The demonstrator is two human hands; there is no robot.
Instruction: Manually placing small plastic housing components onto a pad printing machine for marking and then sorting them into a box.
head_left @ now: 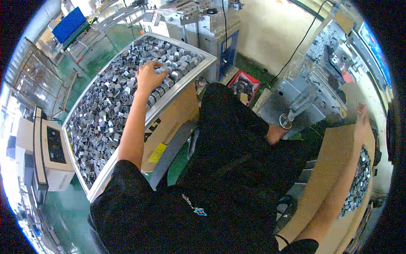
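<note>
A white-rimmed tray (pixel 206 64) at the left is heaped with small bent grey metal pieces (pixel 105 97). Over its far right part reaches my left hand (pixel 149 76), its fingers closed on a shiny metal piece (pixel 160 70). Larger curved pieces lie in rows beside that hand, along the right rim. My right arm stretches far to the right, above a cardboard box (pixel 323 169) holding more small metal pieces (pixel 358 182). Near the machine, my right hand (pixel 362 113) is small and smeared; its fingers and anything in them cannot be made out.
A metal machine (pixel 315 84) stands at the front right, with a black cable above it. A red-edged bin (pixel 249 84) with scrap sits on the floor ahead. The tray rests on a cardboard box (pixel 173 114). A beige cabinet (pixel 55 152) with a dark panel is at the left.
</note>
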